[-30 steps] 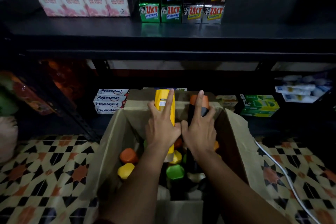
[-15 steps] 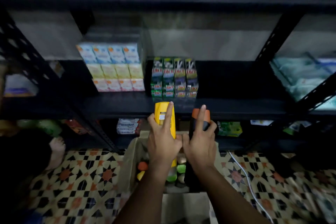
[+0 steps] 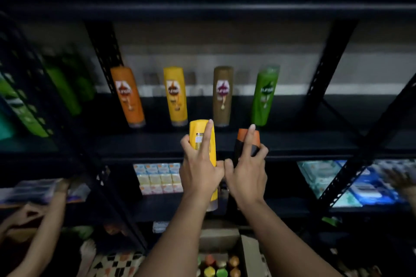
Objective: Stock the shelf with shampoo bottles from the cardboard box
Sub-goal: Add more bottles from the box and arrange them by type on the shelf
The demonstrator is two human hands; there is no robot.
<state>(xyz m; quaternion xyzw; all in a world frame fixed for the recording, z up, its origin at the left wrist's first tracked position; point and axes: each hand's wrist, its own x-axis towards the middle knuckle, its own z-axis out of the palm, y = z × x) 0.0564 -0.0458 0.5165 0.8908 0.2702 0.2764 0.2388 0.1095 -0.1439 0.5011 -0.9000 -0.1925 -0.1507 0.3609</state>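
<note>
black metal shelving [image 3: 225, 141], dimly lit, is seen against a pale wall; the middle shelf carries four upright shampoo bottles in a row: orange [image 3: 128, 96], yellow [image 3: 176, 95], brown [image 3: 222, 95] and green [image 3: 265, 95], each set apart from its neighbour. small pastel cartons [image 3: 158, 179] are stacked on the shelf below, and blue and white packs [image 3: 364, 184] are kept at lower right. green bottles [image 3: 65, 90] are glimpsed, blurred, behind the left upright. a patterned tile floor [image 3: 117, 263] is shown at the bottom, with the cardboard box [image 3: 249, 254] standing open on it and coloured bottle caps [image 3: 216, 266] visible inside.

left hand [image 3: 200, 164]: grip clenched round a yellow shampoo bottle [image 3: 201, 135], index finger laid straight up its front; the bottle is held upright before the middle shelf's edge.

right hand [image 3: 246, 175]: grip clenched round a dark bottle with an orange cap [image 3: 247, 139], index finger extended onto the cap; held beside the yellow one, thumbs near touching.

another person's forearm [image 3: 40, 231] is seen at lower left.

compared with half a second ago: both bottles have been raised from the level of the lower shelf to the middle shelf, and the view has been tilted upward so that the row of four bottles is brought into sight; the grips are unchanged.
</note>
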